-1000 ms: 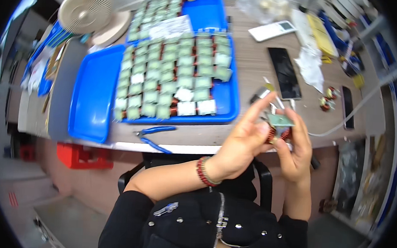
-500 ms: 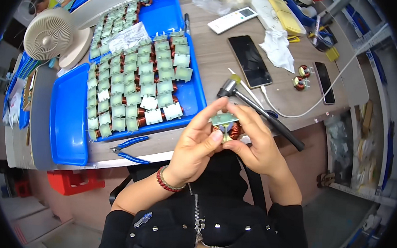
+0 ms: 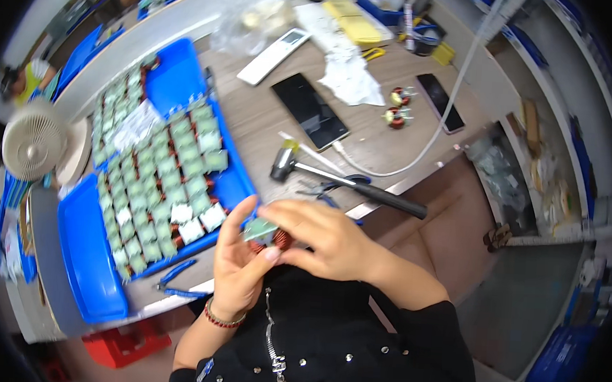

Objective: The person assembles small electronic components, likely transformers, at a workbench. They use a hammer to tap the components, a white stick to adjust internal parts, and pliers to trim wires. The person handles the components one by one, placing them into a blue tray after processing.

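Note:
Between my two hands, in front of my chest at the table's near edge, is a copper-wound toroidal coil (image 3: 281, 240) with a pale green base plate (image 3: 259, 228) on top. My left hand (image 3: 242, 264) grips it from the left, thumb against the windings. From the right, my right hand (image 3: 320, 241) closes on it with fingers over the plate and thumb below. The fingers hide part of the coil. Left of my hands, a blue tray (image 3: 240, 180) holds rows of similar coils with green plates (image 3: 157, 164). Blue-handled nippers (image 3: 178, 278) lie beside my left hand.
A black-handled hammer (image 3: 355, 185) and pliers (image 3: 324, 187) lie just beyond my right hand. Farther off are a phone (image 3: 309, 111) on a white cable, a remote control (image 3: 273, 56), two loose coils (image 3: 397, 117) and a second phone (image 3: 441, 103). A fan (image 3: 34, 143) stands left; another person (image 3: 31, 80) sits beyond.
My view has turned, so the table's contents sit differently in the picture. Both hands still hold the coil, which is now tilted, and my right hand covers more of it.

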`<state>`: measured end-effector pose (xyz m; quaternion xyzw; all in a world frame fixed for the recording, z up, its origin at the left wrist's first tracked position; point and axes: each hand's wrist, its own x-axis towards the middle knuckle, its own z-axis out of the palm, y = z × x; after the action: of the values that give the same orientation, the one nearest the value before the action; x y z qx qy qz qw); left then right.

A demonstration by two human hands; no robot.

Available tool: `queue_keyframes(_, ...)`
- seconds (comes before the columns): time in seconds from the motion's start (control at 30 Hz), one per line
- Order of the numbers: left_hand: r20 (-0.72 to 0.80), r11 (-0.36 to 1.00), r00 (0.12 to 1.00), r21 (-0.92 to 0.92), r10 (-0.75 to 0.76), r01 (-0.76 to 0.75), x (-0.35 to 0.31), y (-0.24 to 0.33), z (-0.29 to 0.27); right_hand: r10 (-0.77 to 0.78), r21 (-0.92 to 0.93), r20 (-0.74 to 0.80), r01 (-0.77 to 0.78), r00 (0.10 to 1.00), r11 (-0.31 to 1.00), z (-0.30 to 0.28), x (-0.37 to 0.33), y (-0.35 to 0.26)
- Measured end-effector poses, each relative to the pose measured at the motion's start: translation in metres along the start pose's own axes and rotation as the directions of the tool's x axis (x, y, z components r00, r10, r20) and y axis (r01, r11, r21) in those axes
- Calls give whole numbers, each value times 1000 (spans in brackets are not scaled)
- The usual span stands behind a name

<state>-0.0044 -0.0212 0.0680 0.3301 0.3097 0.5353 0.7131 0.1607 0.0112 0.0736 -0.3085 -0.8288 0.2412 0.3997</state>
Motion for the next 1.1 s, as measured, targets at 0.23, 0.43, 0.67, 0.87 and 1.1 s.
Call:
queue_keyframes(0.23,-19,1000,1000,21,-22,23,-2,-23,-13,148,128,28,-151,989,980,14,-23,7)
queue_keyframes(0.43,-101,988,984,42,-144,149,-1,-32,-20,433,13,-134,-435,892,900,-42,-30,34)
queue_keyframes(0.67,-94,989,985,17,-145,147,-3,-34,-22,552,-515,-571,-789,607,336,-121,-23,133)
queue_keyframes(0.87,-136,992,983,-2,-126,127,-2,-29,-21,715,-423,-455,-835,531,352,-125,-9,156)
queue_keyframes(1.1,-182,991,975,3,-130,133,1,-23,-20,385,-127,-341,-448,858,885,-107,-15,101)
